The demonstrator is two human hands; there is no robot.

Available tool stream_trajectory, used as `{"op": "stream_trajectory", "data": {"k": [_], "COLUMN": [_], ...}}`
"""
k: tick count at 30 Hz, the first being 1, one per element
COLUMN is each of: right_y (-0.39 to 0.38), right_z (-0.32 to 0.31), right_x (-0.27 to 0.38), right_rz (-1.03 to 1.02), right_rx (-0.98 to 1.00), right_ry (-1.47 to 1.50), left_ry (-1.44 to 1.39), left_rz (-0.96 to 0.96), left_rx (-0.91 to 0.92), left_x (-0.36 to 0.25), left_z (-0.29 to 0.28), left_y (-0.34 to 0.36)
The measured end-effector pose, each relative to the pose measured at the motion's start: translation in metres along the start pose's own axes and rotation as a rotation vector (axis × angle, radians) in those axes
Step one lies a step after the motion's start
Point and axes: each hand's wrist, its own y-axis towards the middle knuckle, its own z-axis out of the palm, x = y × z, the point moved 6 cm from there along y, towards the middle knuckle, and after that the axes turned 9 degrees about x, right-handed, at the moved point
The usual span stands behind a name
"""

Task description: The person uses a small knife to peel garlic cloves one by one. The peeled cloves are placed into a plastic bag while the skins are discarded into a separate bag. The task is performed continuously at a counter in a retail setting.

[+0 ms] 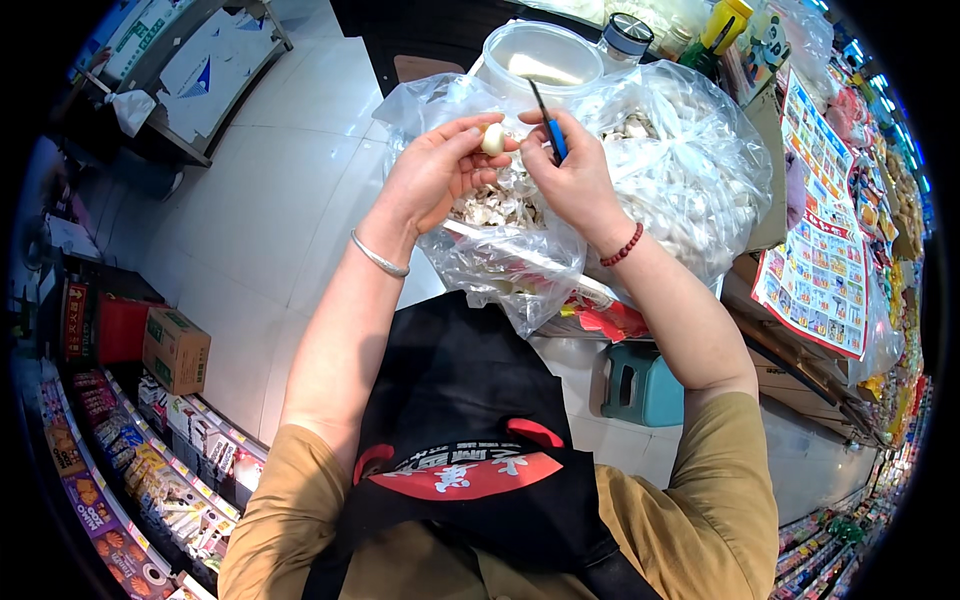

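Between the thumb and fingers of my left hand (437, 168) is a peeled white garlic clove (493, 140). My right hand (578, 180) is closed on a small knife (555, 138) with a blue handle, its dark, narrow blade pointing up and away from me. The right fingertips come right up to the clove. Below both hands, an open clear plastic bag (497, 208) holds dry, papery garlic skins. To the right bulges a bigger clear bag (690, 185) full of pale pieces that look like unpeeled garlic, blurred by the plastic.
Beyond my hands stands a round translucent tub (541, 45) with pale contents, beside a dark-lidded jar (628, 36). A printed flyer (815, 225) hangs at the right. Under the bags is a teal stool (645, 385). Stocked shelves and a cardboard box (176, 350) lie left.
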Motion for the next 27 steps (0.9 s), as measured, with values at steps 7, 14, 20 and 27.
{"op": "stream_trajectory", "data": {"k": [7,14,20,27], "right_y": [-0.001,0.047,0.088,0.037], "right_z": [0.006,-0.042,-0.115,-0.143], "right_x": [0.000,-0.003,-0.036,-0.031], "right_rz": [0.068,0.010,0.189,0.490], "right_rx": [0.165,-0.122,-0.217,0.106], "right_ry": [0.035,-0.095,-0.104,-0.559], "left_ry": [0.012,0.098,0.160,0.180], "left_rz": [-0.027,-0.058,-0.070,-0.075], "left_rx": [0.027,0.006,-0.052,-0.068], "left_x": [0.003,0.003,0.004,0.005], "left_z": [0.005,0.003,0.004,0.002], "left_y": [-0.003,-0.002,-0.001,-0.003]}}
